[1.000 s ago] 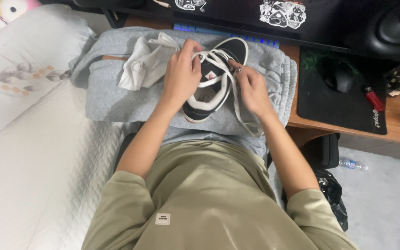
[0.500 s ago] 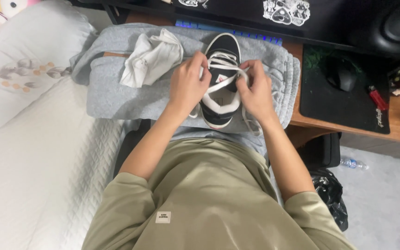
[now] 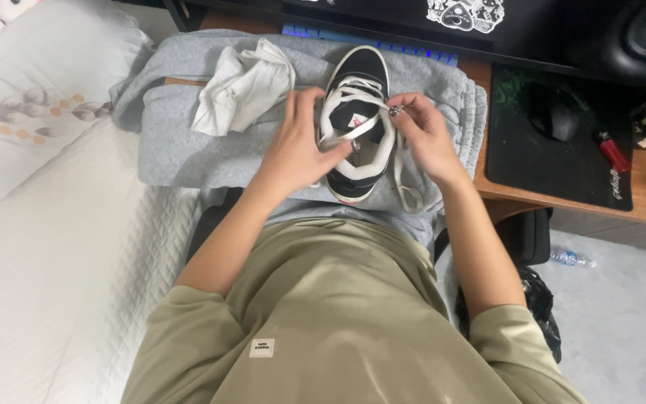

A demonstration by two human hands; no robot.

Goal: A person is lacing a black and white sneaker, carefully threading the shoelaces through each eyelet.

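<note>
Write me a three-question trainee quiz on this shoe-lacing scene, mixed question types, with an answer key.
1. True or false: the black and white shoe lies on a grey folded garment.
2. Multiple choice: what lies just beside the left hand, away from the shoe? A) a crumpled white cloth B) a red mug C) a pair of scissors
3. Fill in: the right hand pinches a white ____ over the shoe's opening.

Key
1. True. The shoe rests sole down on the grey garment.
2. A. The white cloth sits on the garment beside that hand.
3. Lace. The white lace also trails down past the shoe's heel.
</note>
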